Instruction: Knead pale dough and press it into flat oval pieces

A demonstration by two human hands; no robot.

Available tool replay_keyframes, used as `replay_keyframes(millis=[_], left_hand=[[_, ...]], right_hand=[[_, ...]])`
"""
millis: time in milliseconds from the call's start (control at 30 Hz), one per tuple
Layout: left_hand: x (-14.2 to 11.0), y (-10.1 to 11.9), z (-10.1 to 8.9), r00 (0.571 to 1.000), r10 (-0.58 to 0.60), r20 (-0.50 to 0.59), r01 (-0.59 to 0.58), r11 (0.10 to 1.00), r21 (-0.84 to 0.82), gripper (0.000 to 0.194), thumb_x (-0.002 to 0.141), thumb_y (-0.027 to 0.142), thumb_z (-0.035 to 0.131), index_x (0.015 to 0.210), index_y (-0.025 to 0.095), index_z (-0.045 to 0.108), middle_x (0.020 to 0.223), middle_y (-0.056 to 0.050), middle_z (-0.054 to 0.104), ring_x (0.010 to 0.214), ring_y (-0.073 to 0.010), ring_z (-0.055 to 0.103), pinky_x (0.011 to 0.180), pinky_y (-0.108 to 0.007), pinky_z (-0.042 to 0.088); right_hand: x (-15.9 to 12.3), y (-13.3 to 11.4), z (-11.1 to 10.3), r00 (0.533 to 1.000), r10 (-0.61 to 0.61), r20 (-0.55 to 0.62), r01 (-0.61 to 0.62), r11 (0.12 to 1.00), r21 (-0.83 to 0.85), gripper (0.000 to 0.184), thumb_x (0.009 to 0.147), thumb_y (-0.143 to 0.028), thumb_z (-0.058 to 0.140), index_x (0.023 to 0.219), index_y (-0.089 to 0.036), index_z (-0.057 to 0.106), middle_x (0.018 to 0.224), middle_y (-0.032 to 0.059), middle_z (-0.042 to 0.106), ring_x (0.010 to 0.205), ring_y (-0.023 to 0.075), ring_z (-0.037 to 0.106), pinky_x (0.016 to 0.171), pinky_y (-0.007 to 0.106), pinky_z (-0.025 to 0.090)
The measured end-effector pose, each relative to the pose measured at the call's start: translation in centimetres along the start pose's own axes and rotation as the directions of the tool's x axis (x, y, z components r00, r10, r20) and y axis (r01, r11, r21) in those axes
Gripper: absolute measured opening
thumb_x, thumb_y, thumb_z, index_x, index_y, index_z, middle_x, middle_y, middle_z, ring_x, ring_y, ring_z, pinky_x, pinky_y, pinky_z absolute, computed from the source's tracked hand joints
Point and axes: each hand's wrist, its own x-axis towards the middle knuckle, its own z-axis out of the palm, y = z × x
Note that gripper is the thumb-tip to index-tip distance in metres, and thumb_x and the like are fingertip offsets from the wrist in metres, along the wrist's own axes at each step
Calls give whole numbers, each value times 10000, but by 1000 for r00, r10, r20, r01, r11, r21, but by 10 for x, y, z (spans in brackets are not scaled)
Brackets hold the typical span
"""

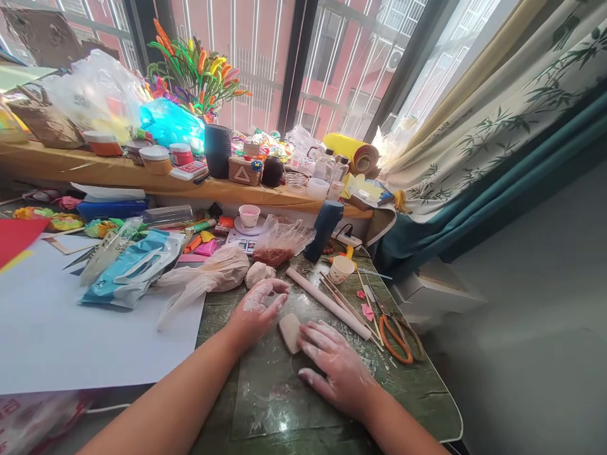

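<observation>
Right hand (334, 366), centre-low in the frame, has its fingertips at the slab's (289, 333) right edge; left hand (258, 309) curls with thumb and fingers apart, just off the slab. Rolling pin (328, 303) slants beyond, dough (260, 275) above left, scissors (396, 339) lower right.

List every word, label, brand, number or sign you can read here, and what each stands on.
No word, brand or number reads clearly.
Woven box: a triangle sign.
Blue and white packet: lettering too small to read.
Plastic bag, lower left: red print, blurred.
Paper cup, right of centre: marks too small to read.
</observation>
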Motion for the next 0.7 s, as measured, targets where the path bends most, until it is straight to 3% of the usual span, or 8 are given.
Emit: replay_keyframes(millis=[100, 200, 300, 433, 533, 600, 633, 700], left_hand=[[0, -2, 4, 1000, -31, 2, 31, 999, -17, 232, 903, 398, 627, 1027, 220, 708, 1068, -89, 736, 1058, -269, 649, 996, -398, 469], [1, -2, 6, 998, -40, -38, 37, 997, -62, 252, 930, 418, 585, 1038, 217, 691, 1056, -85, 727, 1043, -264, 645, 979, -393, 470], [-1, 1, 2, 988, 50, -146, -62, 995, -78, 285, 984, 441, 494, 1024, 219, 668, 1023, -81, 699, 1013, -251, 633, 965, -392, 470], [-5, 7, -9, 928, 193, -319, -205, 979, -3, 348, 1009, 487, 436, 1080, 223, 651, 1089, -99, 666, 1042, -269, 604, 981, -420, 459], [-6, 7, -13, 878, 224, -422, -231, 972, 36, 378, 1015, 507, 412, 1151, 216, 612, 1165, -109, 633, 1060, -274, 587, 990, -422, 450], [-4, 4, -12, 862, 186, -472, -197, 980, 25, 390, 1016, 521, 399, 1151, 215, 598, 1164, -102, 610, 1033, -262, 585, 978, -400, 454], [-4, 3, -11, 856, 156, -492, -172, 985, 11, 393, 1014, 531, 399, 1149, 218, 594, 1163, -98, 599, 1023, -257, 583, 973, -390, 456], [-2, 0, -10, 840, 114, -531, -144, 990, -15, 402, 1007, 555, 395, 1145, 228, 583, 1156, -93, 579, 1025, -253, 577, 971, -381, 459]], right_hand=[[8, 4, 3, 977, 116, -180, -113, 993, 32, 440, 991, -376, 520, 1395, -212, 582, 1448, 134, 587, 1358, 303, 520, 1132, 523, 435], [43, 6, -3, 937, 138, -320, -114, 989, 92, 326, 996, -333, 482, 1251, -220, 652, 1249, 126, 691, 1195, 278, 624, 1047, 483, 492], [88, 0, -16, 913, 94, -396, -71, 995, 74, 236, 996, -309, 474, 1050, -208, 681, 1039, 98, 719, 1015, 246, 651, 946, 419, 511], [128, -18, -35, 882, 26, -471, -16, 1000, 26, 230, 1007, -318, 463, 868, -214, 614, 846, 54, 651, 839, 215, 590, 821, 366, 478], [141, -29, -41, 803, 26, -595, 6, 999, 51, 156, 1002, -318, 471, 922, -217, 559, 887, 56, 609, 868, 218, 560, 828, 371, 458], [147, -30, -33, 743, 37, -669, -18, 999, 36, 124, 1001, -316, 461, 958, -219, 524, 920, 67, 574, 894, 231, 544, 848, 393, 452], [150, -29, -24, 741, 27, -671, -30, 1000, 6, 121, 1001, -318, 455, 960, -221, 515, 928, 71, 561, 901, 238, 536, 857, 407, 447], [154, -23, -1, 813, -27, -582, -31, 996, -89, 143, 998, -336, 457, 931, -225, 515, 912, 69, 548, 883, 246, 522, 848, 418, 438]])
